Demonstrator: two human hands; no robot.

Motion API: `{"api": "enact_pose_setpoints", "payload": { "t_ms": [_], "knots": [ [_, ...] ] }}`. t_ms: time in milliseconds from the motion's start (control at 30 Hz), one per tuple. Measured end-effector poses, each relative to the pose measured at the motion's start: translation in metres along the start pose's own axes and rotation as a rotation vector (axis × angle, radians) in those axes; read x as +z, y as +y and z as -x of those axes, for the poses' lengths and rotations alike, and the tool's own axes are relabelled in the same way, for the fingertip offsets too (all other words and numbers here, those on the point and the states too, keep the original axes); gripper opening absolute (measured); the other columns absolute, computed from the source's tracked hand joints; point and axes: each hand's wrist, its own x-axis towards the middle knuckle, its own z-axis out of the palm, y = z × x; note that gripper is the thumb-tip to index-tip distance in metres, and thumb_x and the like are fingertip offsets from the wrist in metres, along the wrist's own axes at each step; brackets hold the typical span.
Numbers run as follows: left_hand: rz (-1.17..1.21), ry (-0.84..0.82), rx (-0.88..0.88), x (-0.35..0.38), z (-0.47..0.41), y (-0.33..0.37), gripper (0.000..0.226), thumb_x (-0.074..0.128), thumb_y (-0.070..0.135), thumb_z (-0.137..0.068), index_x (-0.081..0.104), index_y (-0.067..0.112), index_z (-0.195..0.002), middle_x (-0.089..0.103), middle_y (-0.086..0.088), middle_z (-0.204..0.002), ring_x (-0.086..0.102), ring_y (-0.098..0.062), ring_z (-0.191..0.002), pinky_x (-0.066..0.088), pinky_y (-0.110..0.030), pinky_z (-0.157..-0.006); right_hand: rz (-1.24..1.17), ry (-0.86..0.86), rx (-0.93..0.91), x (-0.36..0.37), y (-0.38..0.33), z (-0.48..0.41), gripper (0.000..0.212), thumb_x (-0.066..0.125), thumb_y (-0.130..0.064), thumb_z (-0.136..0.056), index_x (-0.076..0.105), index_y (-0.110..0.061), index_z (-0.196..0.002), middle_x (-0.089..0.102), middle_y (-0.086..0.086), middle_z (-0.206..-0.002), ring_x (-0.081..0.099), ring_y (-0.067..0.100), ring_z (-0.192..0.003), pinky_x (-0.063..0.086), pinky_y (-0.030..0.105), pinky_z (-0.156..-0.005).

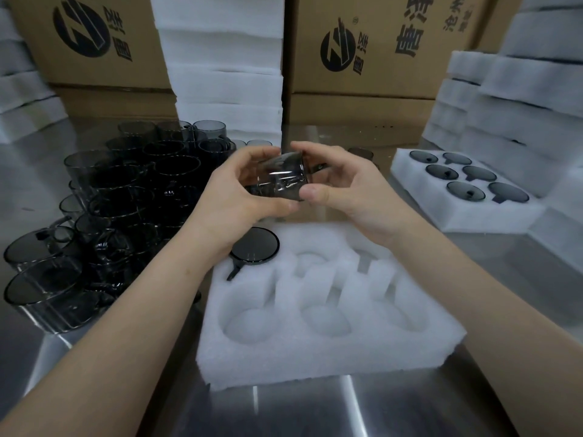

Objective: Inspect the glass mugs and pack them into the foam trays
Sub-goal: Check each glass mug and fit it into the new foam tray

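Head view: my left hand (pixel 239 197) and right hand (pixel 350 187) clasp the mug (pixel 279 181) in mid-air at 12 o'clock of the tray (pixel 331 351); slick glass could slip as I turn it, chipping the packed mug (pixel 255 246) at 10 o'clock.

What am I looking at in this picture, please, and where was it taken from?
There is no machine here: a person works with bare hands, and the single picture comes from a camera worn on the head, looking down. The left hand and right hand grip one smoky glass mug, tipped on its side, between them. Below lies a white foam tray with one packed mug in its far left pocket. Left of it stands a pile of loose mugs; to the right a second tray holds six. Trays and pile rest on a steel table.
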Motion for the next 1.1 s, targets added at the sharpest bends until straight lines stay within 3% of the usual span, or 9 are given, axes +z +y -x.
{"api": "enact_pose_setpoints", "payload": {
  "t_ms": [100, 267, 367, 500, 600, 733, 933, 1000, 1100],
  "knots": [
    [0.030, -0.063, -0.009, -0.002, -0.001, 0.000, 0.068, 0.083, -0.007, -0.055, 0.064, 0.014, -0.117, 0.071, -0.003, -0.113, 0.067, -0.017, -0.108, 0.056, -0.036, -0.090, 0.055, 0.029, 0.002, 0.001, -0.001, 0.001, 0.048, 0.079, -0.015, -0.070, 0.063, -0.024, -0.114, 0.063, 0.003, -0.105, 0.061, 0.015, -0.058, 0.052, 0.027, -0.059],
    [0.045, -0.108, 0.023, 0.000, -0.001, 0.000, 0.070, 0.083, 0.006, -0.043, 0.066, 0.017, -0.110, 0.073, 0.001, -0.109, 0.068, -0.014, -0.105, 0.054, -0.026, -0.089, 0.042, 0.110, 0.060, 0.007, -0.001, 0.000, 0.018, 0.075, -0.032, -0.076, 0.061, -0.028, -0.087, 0.067, -0.006, -0.082, 0.065, 0.026, -0.050, 0.044, 0.026, -0.039],
    [0.054, -0.128, 0.028, 0.000, 0.000, 0.001, 0.070, 0.083, 0.006, -0.044, 0.066, 0.019, -0.110, 0.073, 0.003, -0.109, 0.068, -0.012, -0.105, 0.053, -0.023, -0.089, -0.055, 0.134, 0.092, 0.006, -0.001, -0.001, 0.014, 0.068, -0.035, -0.087, 0.061, -0.026, -0.080, 0.068, 0.001, -0.077, 0.064, 0.027, -0.045, 0.041, 0.022, -0.036],
    [0.114, -0.160, 0.021, 0.001, 0.000, 0.003, 0.065, 0.082, 0.005, -0.048, 0.067, 0.022, -0.109, 0.074, 0.003, -0.106, 0.070, -0.014, -0.100, 0.054, -0.022, -0.083, -0.230, 0.123, 0.149, 0.001, -0.001, -0.002, 0.016, 0.053, -0.027, -0.098, 0.065, -0.017, -0.093, 0.069, 0.002, -0.069, 0.060, 0.020, -0.040, 0.042, 0.020, -0.035],
    [0.142, -0.146, 0.022, 0.000, 0.000, 0.005, 0.059, 0.081, 0.007, -0.053, 0.066, 0.021, -0.109, 0.075, 0.002, -0.099, 0.071, -0.011, -0.092, 0.055, -0.021, -0.075, -0.420, 0.017, 0.190, -0.004, -0.002, -0.002, 0.022, 0.053, -0.020, -0.093, 0.066, -0.017, -0.110, 0.071, 0.003, -0.072, 0.063, 0.013, -0.046, 0.049, 0.020, -0.042],
    [0.137, -0.116, 0.003, -0.002, -0.001, 0.008, 0.052, 0.081, 0.010, -0.063, 0.067, 0.015, -0.112, 0.075, -0.004, -0.103, 0.070, -0.015, -0.098, 0.053, -0.023, -0.080, -0.614, -0.132, 0.207, -0.010, -0.003, -0.001, 0.040, 0.056, -0.007, -0.085, 0.059, -0.014, -0.124, 0.072, 0.007, -0.090, 0.070, 0.011, -0.063, 0.057, 0.019, -0.058],
    [-0.025, -0.145, 0.009, -0.006, -0.001, 0.012, 0.051, 0.088, 0.014, -0.058, 0.069, 0.021, -0.104, 0.076, 0.003, -0.092, 0.070, -0.009, -0.088, 0.054, -0.025, -0.079, -0.446, -0.098, 0.180, -0.006, -0.002, 0.000, 0.055, 0.080, -0.012, -0.064, 0.059, -0.013, -0.115, 0.063, 0.009, -0.089, 0.062, 0.015, -0.054, 0.052, 0.021, -0.050],
    [-0.080, -0.144, 0.020, -0.004, 0.000, 0.013, 0.051, 0.086, 0.016, -0.056, 0.069, 0.022, -0.104, 0.075, 0.004, -0.091, 0.070, -0.007, -0.086, 0.055, -0.027, -0.080, -0.334, -0.046, 0.160, -0.003, -0.001, 0.000, 0.043, 0.082, -0.008, -0.070, 0.058, -0.014, -0.105, 0.065, 0.006, -0.086, 0.059, 0.017, -0.048, 0.048, 0.023, -0.043],
    [-0.134, -0.155, 0.066, 0.000, 0.001, 0.014, 0.048, 0.085, 0.003, -0.061, 0.068, 0.022, -0.102, 0.073, 0.008, -0.091, 0.068, 0.000, -0.084, 0.052, -0.013, -0.077, -0.234, 0.070, 0.113, 0.001, 0.000, 0.000, 0.021, 0.072, -0.024, -0.078, 0.056, -0.017, -0.089, 0.067, 0.001, -0.074, 0.056, 0.018, -0.039, 0.042, 0.021, -0.034]
  ]
}}
